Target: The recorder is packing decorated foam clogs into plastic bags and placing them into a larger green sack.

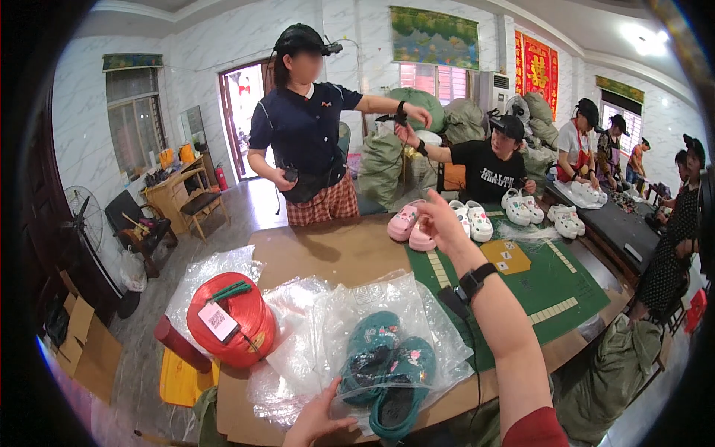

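Head view is all I have, and its rim bends and darkens everything near the edges. My left hand point(316, 423) enters from the lower edge, partly cut off; its fingers lie spread and slack on the clear plastic bag point(387, 328), pressing it rather than gripping. Inside that bag sit the teal clogs point(387, 369), a pair side by side near the front edge of the counter point(328, 253); their decorated tops are blurred by the wrinkled film, so I cannot make out the charms. My right hand point(439, 216) reaches far across the counter to the pink clogs point(411, 223); I see only its back, touching them, and I cannot tell whether it has closed on them. Just beside them stand white clogs point(471, 220) on the green mat point(544, 279). A red spool of cord point(231, 320) rests left of the bag. Other people work beyond the counter.
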